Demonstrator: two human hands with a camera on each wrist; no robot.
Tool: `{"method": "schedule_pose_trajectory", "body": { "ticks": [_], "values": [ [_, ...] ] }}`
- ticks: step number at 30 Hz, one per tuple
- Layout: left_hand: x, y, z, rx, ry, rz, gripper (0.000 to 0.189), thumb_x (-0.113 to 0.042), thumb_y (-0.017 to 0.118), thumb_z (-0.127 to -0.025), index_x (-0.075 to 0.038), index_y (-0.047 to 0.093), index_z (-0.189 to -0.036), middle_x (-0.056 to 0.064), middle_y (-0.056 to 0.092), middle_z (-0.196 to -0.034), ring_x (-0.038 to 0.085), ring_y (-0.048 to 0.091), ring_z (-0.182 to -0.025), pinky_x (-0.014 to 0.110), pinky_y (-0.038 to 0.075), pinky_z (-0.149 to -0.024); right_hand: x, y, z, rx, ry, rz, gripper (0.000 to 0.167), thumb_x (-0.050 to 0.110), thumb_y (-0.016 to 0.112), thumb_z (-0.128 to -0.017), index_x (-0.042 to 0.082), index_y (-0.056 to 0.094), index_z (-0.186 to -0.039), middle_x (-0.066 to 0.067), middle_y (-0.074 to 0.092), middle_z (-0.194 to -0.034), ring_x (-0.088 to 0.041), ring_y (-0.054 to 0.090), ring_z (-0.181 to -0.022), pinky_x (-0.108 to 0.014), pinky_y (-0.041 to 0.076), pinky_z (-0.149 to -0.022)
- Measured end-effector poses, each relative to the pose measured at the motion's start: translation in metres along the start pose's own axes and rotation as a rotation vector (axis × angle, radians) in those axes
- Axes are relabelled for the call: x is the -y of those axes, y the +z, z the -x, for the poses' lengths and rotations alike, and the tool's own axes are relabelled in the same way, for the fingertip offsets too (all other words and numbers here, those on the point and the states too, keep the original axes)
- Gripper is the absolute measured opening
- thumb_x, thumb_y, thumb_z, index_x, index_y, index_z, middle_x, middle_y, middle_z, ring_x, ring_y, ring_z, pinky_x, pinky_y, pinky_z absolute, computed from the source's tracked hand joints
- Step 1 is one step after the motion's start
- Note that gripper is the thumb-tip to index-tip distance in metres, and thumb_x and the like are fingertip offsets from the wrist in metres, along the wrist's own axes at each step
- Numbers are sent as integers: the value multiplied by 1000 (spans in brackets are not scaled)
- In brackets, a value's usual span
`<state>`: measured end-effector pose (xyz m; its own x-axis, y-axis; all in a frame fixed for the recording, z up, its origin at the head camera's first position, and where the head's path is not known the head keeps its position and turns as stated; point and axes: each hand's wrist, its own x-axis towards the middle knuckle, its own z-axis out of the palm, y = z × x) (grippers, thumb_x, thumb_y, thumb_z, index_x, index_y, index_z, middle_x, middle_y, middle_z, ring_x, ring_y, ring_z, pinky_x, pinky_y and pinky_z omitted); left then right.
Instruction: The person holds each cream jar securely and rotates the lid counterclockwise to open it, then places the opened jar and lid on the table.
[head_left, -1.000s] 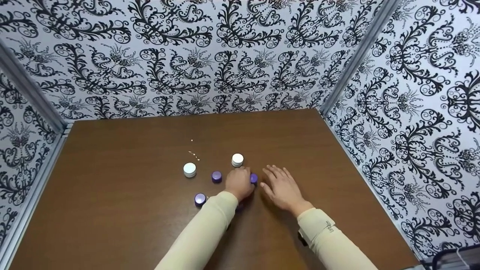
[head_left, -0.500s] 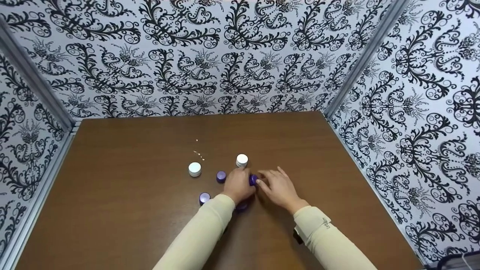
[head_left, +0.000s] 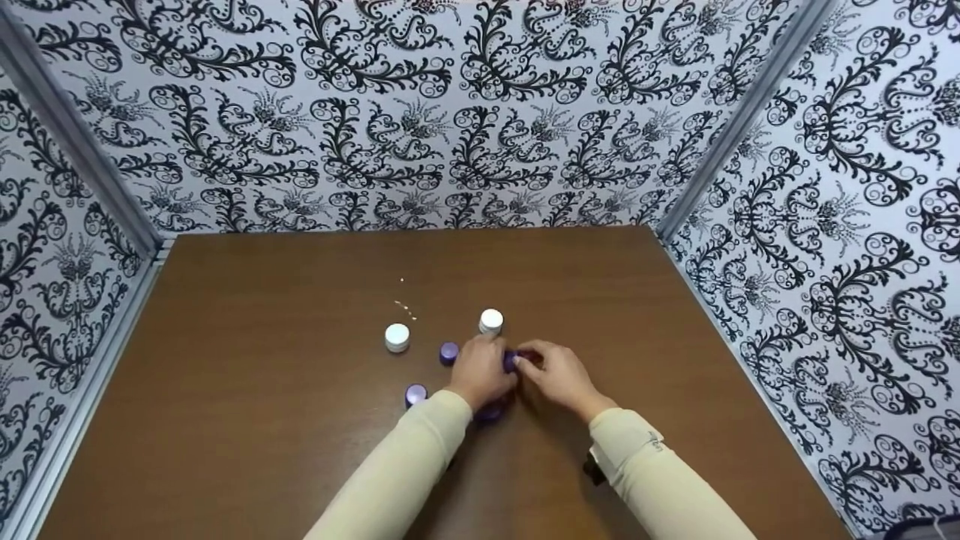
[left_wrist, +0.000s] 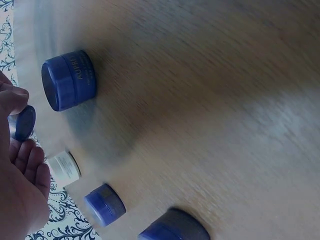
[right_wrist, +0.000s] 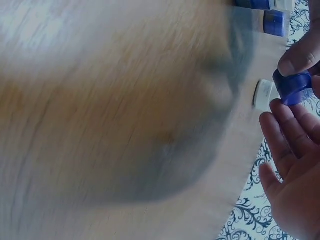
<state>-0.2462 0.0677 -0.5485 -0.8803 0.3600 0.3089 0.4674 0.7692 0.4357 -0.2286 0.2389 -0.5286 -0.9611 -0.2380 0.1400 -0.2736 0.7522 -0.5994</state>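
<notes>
A small purple cosmetic jar is between my two hands, above the table. My left hand grips it from the left; in the left wrist view its thumb and fingers lie on either side of the dark blue-purple jar. From the right, my right hand pinches the same jar. The right wrist view has its thumb on the jar's edge and its fingertips below. Under my left wrist another purple jar is partly covered; the left wrist view shows a standing jar with gold lettering.
Two white jars stand beyond my hands. Left of my left hand are two more purple jars. White specks dot the brown table. Patterned panels enclose its back and sides.
My right hand has moved left from beside the jar, and its thumb and fingers have closed on it. My left hand keeps its grip. The head view has shifted slightly.
</notes>
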Motion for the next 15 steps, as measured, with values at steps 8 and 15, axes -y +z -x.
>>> {"method": "schedule_pose_trajectory", "body": {
  "ticks": [8, 15],
  "values": [
    [1, -3, 0, 36, 6, 6, 33, -34, 81, -72, -9, 70, -90, 4, 63, -98, 29, 64, -89, 43, 51, -81, -2, -2, 0, 23, 31, -215, 23, 19, 69, -95, 2, 69, -110, -11, 71, -100, -24, 69, -89, -38, 56, -78],
    [4, -3, 0, 71, 17, -2, 33, -37, 80, -74, -10, 71, -90, 5, 63, -92, 29, 65, -86, 44, 51, -80, -1, -4, 0, 7, 24, -251, 20, 14, 71, -91, 0, 69, -105, -11, 71, -95, -24, 69, -84, -35, 55, -75]
  ]
}}
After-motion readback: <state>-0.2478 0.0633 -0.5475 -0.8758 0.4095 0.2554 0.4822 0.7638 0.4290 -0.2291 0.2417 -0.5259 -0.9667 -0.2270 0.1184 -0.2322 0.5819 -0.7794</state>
